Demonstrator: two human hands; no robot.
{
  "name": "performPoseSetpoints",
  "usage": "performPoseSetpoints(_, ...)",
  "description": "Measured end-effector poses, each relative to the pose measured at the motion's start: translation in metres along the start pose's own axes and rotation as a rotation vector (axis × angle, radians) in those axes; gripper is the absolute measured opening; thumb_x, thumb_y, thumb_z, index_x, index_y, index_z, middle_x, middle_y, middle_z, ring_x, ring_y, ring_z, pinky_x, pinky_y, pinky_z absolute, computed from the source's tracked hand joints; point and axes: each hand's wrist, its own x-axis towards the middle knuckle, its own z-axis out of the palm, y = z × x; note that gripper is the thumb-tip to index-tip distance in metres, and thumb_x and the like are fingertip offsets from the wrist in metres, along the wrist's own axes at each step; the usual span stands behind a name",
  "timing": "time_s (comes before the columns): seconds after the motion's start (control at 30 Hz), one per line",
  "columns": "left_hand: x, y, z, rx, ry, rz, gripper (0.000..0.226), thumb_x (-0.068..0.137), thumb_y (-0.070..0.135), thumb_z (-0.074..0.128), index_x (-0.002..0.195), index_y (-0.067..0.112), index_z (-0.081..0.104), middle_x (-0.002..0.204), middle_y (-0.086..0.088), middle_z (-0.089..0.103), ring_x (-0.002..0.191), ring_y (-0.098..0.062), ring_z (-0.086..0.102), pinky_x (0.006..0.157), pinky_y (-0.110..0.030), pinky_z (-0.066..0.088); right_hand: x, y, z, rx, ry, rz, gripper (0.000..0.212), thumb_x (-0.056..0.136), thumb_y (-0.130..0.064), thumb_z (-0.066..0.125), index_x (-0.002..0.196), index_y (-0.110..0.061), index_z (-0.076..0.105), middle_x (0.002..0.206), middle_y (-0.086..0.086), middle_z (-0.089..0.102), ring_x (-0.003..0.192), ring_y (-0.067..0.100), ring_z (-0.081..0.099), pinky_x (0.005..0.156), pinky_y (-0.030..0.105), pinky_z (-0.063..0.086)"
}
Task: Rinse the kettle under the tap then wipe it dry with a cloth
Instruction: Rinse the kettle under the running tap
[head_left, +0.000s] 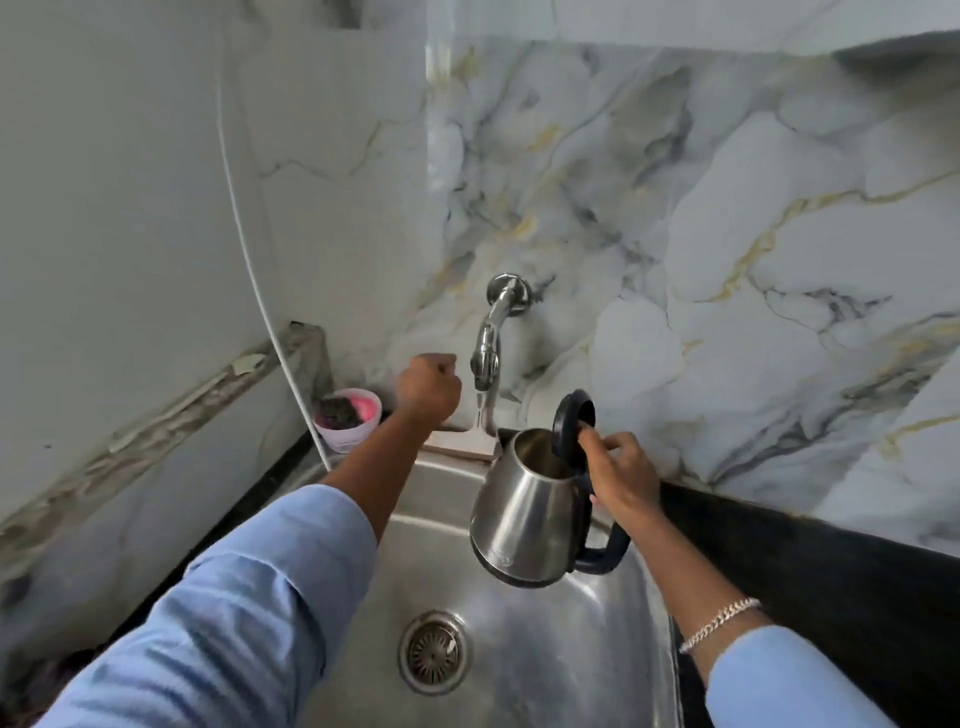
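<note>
The right hand (621, 475) gripped the open kettle (524, 519) by its handle at the tap's (485, 358) four o'clock; the left hand (428, 389), fisted, held nothing visible

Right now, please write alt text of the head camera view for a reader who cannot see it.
A right hand holds a steel kettle, lid open, over a steel sink, just right of a wall tap. The left hand, closed, reaches beside the tap. A pink tub stands at the back left.
</note>
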Motion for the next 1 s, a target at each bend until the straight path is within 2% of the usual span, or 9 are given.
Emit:
performPoseSetpoints(0.13,0.034,-0.011,0.018,-0.252,-0.176,-0.033,0.023,0.088,0.007,0.055,0.084,0.007,0.078,0.088,-0.003,0.074,0.086,-0.016,0.065,0.083,-0.029,0.048,0.021,-0.019,0.036,0.022,-0.02,0.005,0.064,0.061,-0.085,0.042,0.088,-0.028,0.051,0.091,0.003,0.066,0.088,0.035,0.069,0.084,0.056,0.061)
performPoseSetpoints(0.3,0.05,-0.024,0.022,-0.475,-0.268,0.045,0.018,0.089,-0.002,0.057,0.095,-0.006,0.074,0.07,0.001,0.071,0.053,0.008,0.061,0.057,-0.007,0.046,0.043,-0.029,0.057,0.1,-0.008,0.023,0.06,0.062,-0.082,0.046,0.087,-0.029,0.051,0.087,-0.004,0.062,0.077,0.023,0.066,0.08,0.057,0.064)
performPoseSetpoints(0.4,0.058,-0.024,0.017,-0.479,-0.342,0.101,0.019,0.089,-0.007,0.056,0.099,-0.009,0.071,0.059,0.01,0.069,0.05,0.006,0.058,0.055,-0.005,0.044,0.048,-0.031,0.063,0.123,0.004,0.044,0.066,0.06,-0.082,0.045,0.096,-0.026,0.054,0.089,-0.006,0.06,0.08,0.02,0.064,0.075,0.051,0.065)
performPoseSetpoints(0.5,0.061,-0.019,0.013,-0.482,-0.4,0.121,0.022,0.088,-0.011,0.053,0.102,-0.008,0.07,0.073,-0.006,0.067,0.064,-0.008,0.059,0.059,-0.007,0.047,0.047,-0.035,0.066,0.118,0.012,0.036,0.069,0.059,-0.081,0.043,0.098,-0.026,0.054,0.091,-0.005,0.06,0.08,0.021,0.065,0.057,0.037,0.06)
performPoseSetpoints(0.6,0.062,-0.017,0.013,-0.452,-0.416,0.145,0.023,0.089,-0.011,0.052,0.101,-0.006,0.071,0.085,-0.016,0.066,0.072,-0.017,0.058,0.061,-0.006,0.048,0.045,-0.04,0.069,0.118,0.012,0.027,0.068,0.061,-0.08,0.044,0.099,-0.025,0.054,0.092,0.0,0.063,0.078,0.022,0.066,0.055,0.034,0.056)
performPoseSetpoints(0.7,0.062,-0.016,0.012,-0.431,-0.398,0.136,0.022,0.088,-0.011,0.053,0.1,-0.01,0.071,0.087,-0.016,0.067,0.068,-0.011,0.058,0.058,-0.007,0.047,0.045,-0.043,0.073,0.126,0.027,0.024,0.067,0.069,-0.075,0.045,0.104,-0.019,0.054,0.093,0.006,0.065,0.075,0.023,0.066,0.057,0.036,0.056)
performPoseSetpoints(0.8,0.06,-0.013,0.013,-0.409,-0.391,0.127,0.025,0.085,-0.014,0.052,0.096,-0.006,0.073,0.08,-0.013,0.066,0.068,-0.013,0.056,0.064,-0.015,0.047,0.047,-0.043,0.074,0.127,0.065,0.042,0.058,0.08,-0.068,0.048,0.104,-0.016,0.054,0.093,0.008,0.066,0.075,0.025,0.064,0.068,0.045,0.06)
performPoseSetpoints(0.87,0.06,-0.012,0.013,-0.395,-0.388,0.12,0.028,0.083,-0.016,0.05,0.094,-0.007,0.073,0.078,-0.013,0.068,0.065,-0.011,0.057,0.065,-0.018,0.045,0.049,-0.04,0.074,0.134,0.088,0.057,0.053,0.085,-0.066,0.049,0.101,-0.016,0.054,0.093,0.008,0.065,0.071,0.023,0.063,0.06,0.039,0.056)
performPoseSetpoints(1.0,0.063,-0.014,0.013,-0.334,-0.366,0.144,0.023,0.085,-0.012,0.052,0.093,-0.007,0.074,0.037,0.017,0.054,0.033,0.005,0.044,0.041,-0.003,0.031,0.05,-0.037,0.071,0.145,0.125,0.099,0.059,0.079,-0.07,0.047,0.099,-0.015,0.055,0.091,0.008,0.066,0.07,0.024,0.065,0.061,0.04,0.055)
